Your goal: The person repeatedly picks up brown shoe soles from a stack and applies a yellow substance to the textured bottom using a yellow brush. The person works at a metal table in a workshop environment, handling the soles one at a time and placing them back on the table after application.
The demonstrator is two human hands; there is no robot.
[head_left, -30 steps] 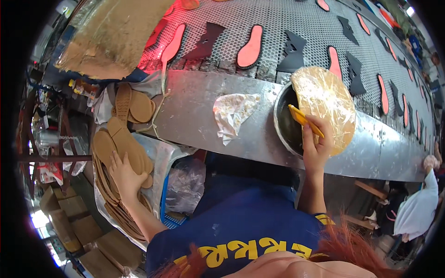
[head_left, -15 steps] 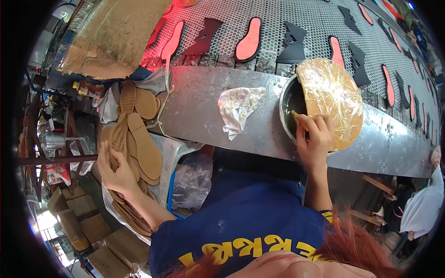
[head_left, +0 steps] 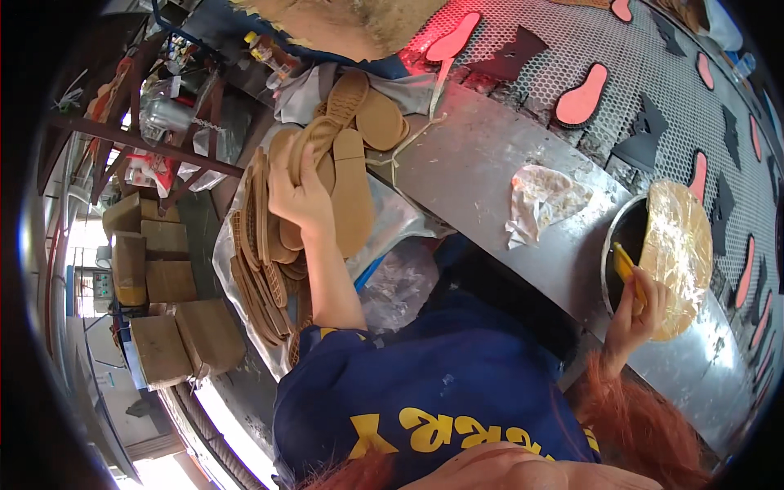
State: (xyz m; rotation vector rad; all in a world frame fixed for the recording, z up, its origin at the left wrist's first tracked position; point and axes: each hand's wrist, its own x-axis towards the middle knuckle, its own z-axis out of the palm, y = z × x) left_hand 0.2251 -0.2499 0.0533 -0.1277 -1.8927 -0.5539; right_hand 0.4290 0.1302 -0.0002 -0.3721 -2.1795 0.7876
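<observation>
In the head view, a workshop spreads out around the person: cardboard boxes (head_left: 208,339) are stacked on the floor at the lower left, below a dark metal rack (head_left: 143,145). A bare metal tabletop (head_left: 457,155) runs slantwise from the upper middle to the lower right. Along its far edge lies a mesh belt (head_left: 604,37), partly lit red, carrying pink insoles (head_left: 581,95) with dark rims and black cut pieces (head_left: 641,135).

The left hand (head_left: 300,196) is raised over a pile of tan soles (head_left: 353,204), its fingers curled closed around a bent sole (head_left: 320,133). The pile rests on silvery sheeting (head_left: 396,220) to the left of the tabletop, near a clear plastic bag (head_left: 400,286).

The right hand (head_left: 633,314) has its fingers pinched together on a flat yellow tool (head_left: 627,269), whose tip points into the mouth of a round pot (head_left: 608,278). The pot stands on the tabletop, partly covered by a tan lid (head_left: 678,261) wrapped in clear film. A crumpled, stained white cloth (head_left: 543,204) lies on the metal, left of the pot.
</observation>
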